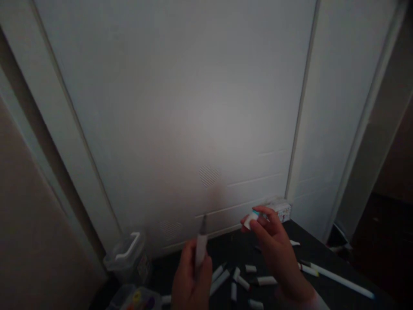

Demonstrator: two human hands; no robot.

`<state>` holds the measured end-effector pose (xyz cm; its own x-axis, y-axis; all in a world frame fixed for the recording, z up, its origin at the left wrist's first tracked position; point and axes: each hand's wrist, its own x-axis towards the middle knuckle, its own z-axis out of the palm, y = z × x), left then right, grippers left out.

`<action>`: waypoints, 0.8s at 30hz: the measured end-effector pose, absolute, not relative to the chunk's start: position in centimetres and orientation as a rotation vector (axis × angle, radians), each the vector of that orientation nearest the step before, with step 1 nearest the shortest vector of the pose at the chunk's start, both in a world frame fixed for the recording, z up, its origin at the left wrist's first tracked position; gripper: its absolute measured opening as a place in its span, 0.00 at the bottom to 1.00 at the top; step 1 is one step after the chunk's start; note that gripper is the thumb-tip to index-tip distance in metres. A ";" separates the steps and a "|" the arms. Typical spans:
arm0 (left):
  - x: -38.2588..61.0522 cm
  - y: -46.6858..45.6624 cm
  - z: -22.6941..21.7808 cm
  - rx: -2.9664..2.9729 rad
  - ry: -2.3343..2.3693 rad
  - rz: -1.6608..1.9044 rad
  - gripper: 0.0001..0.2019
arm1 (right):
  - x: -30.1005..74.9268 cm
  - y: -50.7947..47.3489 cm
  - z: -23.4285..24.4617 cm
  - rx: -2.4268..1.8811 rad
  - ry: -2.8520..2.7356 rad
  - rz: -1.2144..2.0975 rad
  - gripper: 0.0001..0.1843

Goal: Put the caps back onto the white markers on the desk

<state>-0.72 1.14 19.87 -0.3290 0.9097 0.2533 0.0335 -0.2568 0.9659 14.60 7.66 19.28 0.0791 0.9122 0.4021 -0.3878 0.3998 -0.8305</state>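
My left hand [192, 275] is closed around an uncapped marker [200, 249], its white barrel upright and its dark tip pointing up. To the right and a little higher, my right hand [274, 241] pinches a small white marker cap [251, 218] with a blue band at one end, between thumb and fingers. Cap and marker are apart. Below and between the hands, several loose caps [243, 283] and uncapped markers [266, 280] lie on the dark table [335, 262]. The room is dim, so the marker's colour is hard to make out.
A clear lidded tub [129, 254] with a white handle stands at the left. In front of it, an open clear container [137, 299] holds colourful pieces. A small patterned white box [282, 211] sits against the white panel [193, 107] behind. Long white markers [342, 280] lie at the right.
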 end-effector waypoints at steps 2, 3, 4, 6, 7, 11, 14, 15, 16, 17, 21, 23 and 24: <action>-0.5 1.3 19.8 1.056 1.222 1.623 0.14 | 13.8 6.7 19.1 -0.564 -1.133 1.094 0.14; -0.2 1.5 19.7 0.992 1.172 1.573 0.15 | 13.5 6.3 19.1 -0.551 -1.174 1.096 0.13; 0.2 1.6 19.7 0.942 1.122 1.512 0.17 | 13.3 5.8 19.1 -0.540 -1.219 1.084 0.13; 1.0 1.8 19.6 0.885 1.029 1.399 0.21 | 13.2 5.2 19.2 -0.530 -1.316 1.021 0.12; 1.4 1.9 19.6 0.862 0.990 1.367 0.23 | 13.2 5.0 19.2 -0.534 -1.359 0.981 0.13; 2.5 1.8 19.7 0.770 0.901 1.334 0.23 | 13.4 4.8 18.8 -0.581 -1.466 0.885 0.14; 2.4 1.8 19.7 0.710 0.862 1.356 0.18 | 13.4 4.7 18.7 -0.584 -1.498 0.879 0.14; 2.2 1.9 19.6 0.690 0.836 1.366 0.17 | 13.4 4.8 18.8 -0.579 -1.518 0.868 0.14; 1.9 2.0 19.6 0.672 0.799 1.371 0.15 | 13.6 4.8 19.0 -0.578 -1.542 0.841 0.14; 1.6 2.0 19.6 0.653 0.753 1.368 0.13 | 13.8 4.9 19.2 -0.588 -1.571 0.795 0.14; 0.3 2.1 19.6 0.551 0.580 1.310 0.10 | 15.4 5.7 19.9 -0.746 -1.537 0.419 0.11; 0.0 2.0 19.7 0.517 0.524 1.268 0.09 | 15.9 5.8 19.9 -0.806 -1.428 0.310 0.15; -0.1 2.0 19.7 0.515 0.503 1.244 0.09 | 16.1 5.7 19.9 -0.810 -1.393 0.330 0.20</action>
<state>-0.05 2.00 19.75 0.2444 0.9666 -0.0777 -0.7491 0.2391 0.6178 16.06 5.75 19.92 0.1864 0.6482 0.7383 0.2478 0.6962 -0.6738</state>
